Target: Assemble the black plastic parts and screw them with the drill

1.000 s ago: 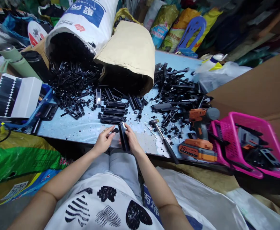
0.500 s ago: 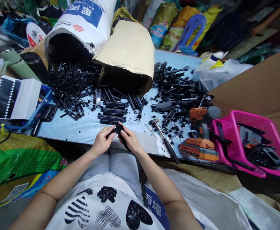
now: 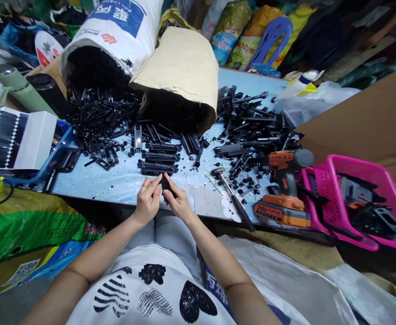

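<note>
Hands (image 3: 147,201) together, gripping black part (image 3: 166,183) | pink basket (image 3: 330,201): grey-black pieces (image 3: 384,220) | white box (image 3: 35,141): dark strips (image 3: 2,139)

- Pale-green flask (image 3: 20,88), beside a black lidded cup (image 3: 49,95), upper left.
- Blue plastic chair (image 3: 264,44), in front of a yellow sack (image 3: 299,22), background.
- Brown cardboard panel (image 3: 363,113), right.
- Printed green sack (image 3: 49,223), lower left.

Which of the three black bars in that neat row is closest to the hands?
The front bar, just beyond the fingers; the middle bar and back bar lie farther away.
</note>
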A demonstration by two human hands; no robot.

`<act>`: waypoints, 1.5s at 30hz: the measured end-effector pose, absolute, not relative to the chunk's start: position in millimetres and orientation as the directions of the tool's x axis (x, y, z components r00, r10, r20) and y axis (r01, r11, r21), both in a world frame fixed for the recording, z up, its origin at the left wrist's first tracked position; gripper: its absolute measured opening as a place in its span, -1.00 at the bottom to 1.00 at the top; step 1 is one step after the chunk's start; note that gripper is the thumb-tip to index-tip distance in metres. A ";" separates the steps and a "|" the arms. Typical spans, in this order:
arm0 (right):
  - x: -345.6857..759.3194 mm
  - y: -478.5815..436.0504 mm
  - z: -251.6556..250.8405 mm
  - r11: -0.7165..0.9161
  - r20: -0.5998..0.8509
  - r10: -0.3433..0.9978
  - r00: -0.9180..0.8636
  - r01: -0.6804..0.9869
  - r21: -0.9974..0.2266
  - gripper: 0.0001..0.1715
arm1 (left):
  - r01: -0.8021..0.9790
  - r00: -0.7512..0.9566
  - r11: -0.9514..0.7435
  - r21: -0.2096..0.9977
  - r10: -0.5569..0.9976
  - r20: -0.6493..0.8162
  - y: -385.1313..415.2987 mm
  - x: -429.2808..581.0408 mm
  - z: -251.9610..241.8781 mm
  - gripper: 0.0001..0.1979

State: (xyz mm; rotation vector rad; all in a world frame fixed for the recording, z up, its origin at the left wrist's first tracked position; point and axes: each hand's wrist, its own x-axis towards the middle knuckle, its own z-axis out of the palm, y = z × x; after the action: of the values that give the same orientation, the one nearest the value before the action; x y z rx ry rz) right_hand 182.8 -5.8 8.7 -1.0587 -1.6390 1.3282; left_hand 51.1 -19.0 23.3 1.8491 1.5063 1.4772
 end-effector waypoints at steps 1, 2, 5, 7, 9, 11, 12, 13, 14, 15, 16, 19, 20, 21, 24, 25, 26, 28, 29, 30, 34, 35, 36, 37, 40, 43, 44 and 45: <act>183.3 -4.8 7.3 0.138 0.066 0.923 -0.379 0.165 -0.977 -0.31 | 0.514 -0.074 -0.384 0.767 0.871 0.486 -18.7 50.5 20.0 -0.63; 185.5 -1.1 6.7 0.167 0.072 0.909 -0.411 0.201 -0.965 -0.33 | 0.517 -0.066 -0.368 0.773 0.883 0.465 -19.1 49.5 16.0 -0.63; 202.4 29.8 9.4 0.265 0.042 0.855 -0.516 0.367 -0.892 -0.42 | 0.586 -0.157 -0.215 0.781 0.916 0.370 -22.6 46.4 2.9 -0.59; 221.0 66.5 13.0 0.221 -0.003 0.932 -0.361 0.575 -0.788 -0.47 | 0.707 -0.125 -0.146 0.692 0.938 0.325 -23.4 44.0 -1.8 -0.53; 241.4 109.2 15.9 -0.007 -0.002 1.000 0.008 0.760 -0.650 -0.45 | 0.815 0.135 -0.274 0.510 0.947 0.292 -19.3 41.4 -1.3 -0.47; 258.8 148.7 16.7 -0.198 -0.028 0.975 0.221 0.800 -0.566 -0.31 | 0.782 0.481 -0.525 0.336 0.851 0.211 -10.7 39.0 2.8 -0.51; 265.6 164.5 16.4 -0.244 -0.058 0.965 0.255 0.799 -0.549 -0.22 | 0.733 0.602 -0.622 0.275 0.782 0.162 -5.8 37.9 5.1 -0.54; 271.0 176.5 16.0 -0.266 -0.092 0.962 0.259 0.794 -0.546 -0.17 | 0.698 0.672 -0.678 0.229 0.731 0.115 -1.3 36.9 7.1 -0.55; 275.5 184.2 15.5 -0.277 -0.120 0.960 0.254 0.787 -0.551 -0.17 | 0.694 0.694 -0.695 0.190 0.715 0.080 2.4 35.8 8.4 -0.56; 279.3 187.1 15.2 -0.285 -0.136 0.958 0.253 0.782 -0.555 -0.23 | 0.714 0.683 -0.682 0.157 0.728 0.057 5.0 34.5 8.9 -0.57; 282.7 185.0 15.4 -0.289 -0.141 0.957 0.255 0.777 -0.559 -0.32 | 0.744 0.656 -0.655 0.133 0.754 0.043 6.4 33.1 8.7 -0.58; 292.2 150.8 18.8 -0.209 -0.092 0.977 0.192 0.776 -0.595 -0.54 | 0.805 0.578 -0.575 0.146 0.816 0.022 6.0 29.1 5.3 -0.64; 294.8 132.0 20.9 -0.102 -0.059 0.995 0.084 0.789 -0.606 -0.57 | 0.808 0.569 -0.562 0.175 0.822 0.012 5.7 28.4 4.2 -0.65; 296.5 111.2 23.2 0.050 -0.029 0.996 -0.085 0.794 -0.605 -0.60 | 0.803 0.570 -0.557 0.211 0.821 0.000 5.8 28.3 3.5 -0.65; 294.5 50.0 27.4 0.537 -0.038 0.767 -0.641 0.673 -0.509 -0.65 | 0.754 0.618 -0.573 0.321 0.785 -0.051 10.5 31.2 5.1 -0.66; 291.3 33.8 26.9 0.622 -0.081 0.685 -0.724 0.640 -0.452 -0.65 | 0.736 0.638 -0.582 0.347 0.767 -0.068 13.1 32.9 6.7 -0.66; 287.4 20.9 25.2 0.668 -0.123 0.646 -0.753 0.636 -0.388 -0.63 | 0.723 0.653 -0.586 0.366 0.753 -0.084 15.7 34.7 8.5 -0.65; 279.1 5.0 20.2 0.674 -0.183 0.670 -0.720 0.693 -0.257 -0.59 | 0.716 0.662 -0.581 0.387 0.741 -0.113 19.9 38.3 12.1 -0.60; 275.6 1.3 17.8 0.655 -0.201 0.698 -0.687 0.726 -0.208 -0.58 | 0.719 0.660 -0.572 0.395 0.741 -0.128 21.3 39.9 13.6 -0.54; 272.8 -0.6 15.9 0.634 -0.214 0.722 -0.658 0.753 -0.175 -0.57 | 0.723 0.655 -0.563 0.401 0.742 -0.141 21.9 41.2 14.7 -0.46; 268.2 -2.5 16.0 0.598 -0.261 0.746 -0.613 0.789 -0.141 -0.56 | 0.747 0.631 -0.544 0.382 0.762 -0.148 19.3 44.4 15.2 -0.25; 267.7 -3.4 17.2 0.596 -0.262 0.749 -0.609 0.791 -0.137 -0.56 | 0.752 0.623 -0.542 0.375 0.769 -0.139 18.0 44.7 14.8 -0.25; 267.2 -4.6 18.2 0.591 -0.257 0.755 -0.603 0.796 -0.129 -0.55 | 0.757 0.616 -0.537 0.372 0.777 -0.131 16.8 44.8 14.4 -0.26; 266.6 -6.0 19.1 0.586 -0.249 0.763 -0.596 0.801 -0.122 -0.55 | 0.761 0.607 -0.529 0.375 0.785 -0.125 15.9 44.8 14.2 -0.26; 265.2 -9.9 19.9 0.575 -0.229 0.778 -0.585 0.810 -0.118 -0.53 | 0.770 0.583 -0.499 0.396 0.804 -0.121 15.0 43.9 14.0 -0.27; 265.0 -11.9 19.2 0.577 -0.216 0.779 -0.589 0.808 -0.120 -0.53 | 0.763 0.588 -0.503 0.406 0.801 -0.112 15.8 43.0 13.9 -0.27; 265.0 -12.2 19.1 0.579 -0.207 0.781 -0.589 0.808 -0.114 -0.54 | 0.759 0.591 -0.508 0.407 0.800 -0.103 15.8 42.8 13.4 -0.27; 264.9 -12.6 19.4 0.581 -0.194 0.784 -0.590 0.807 -0.106 -0.55 | 0.758 0.589 -0.510 0.407 0.803 -0.092 15.5 42.6 12.7 -0.28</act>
State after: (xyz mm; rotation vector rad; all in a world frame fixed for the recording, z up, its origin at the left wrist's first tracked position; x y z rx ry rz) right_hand 264.9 -12.6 19.4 -1.4688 -2.9034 0.3004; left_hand 42.6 15.5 12.7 2.4153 1.2530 0.1513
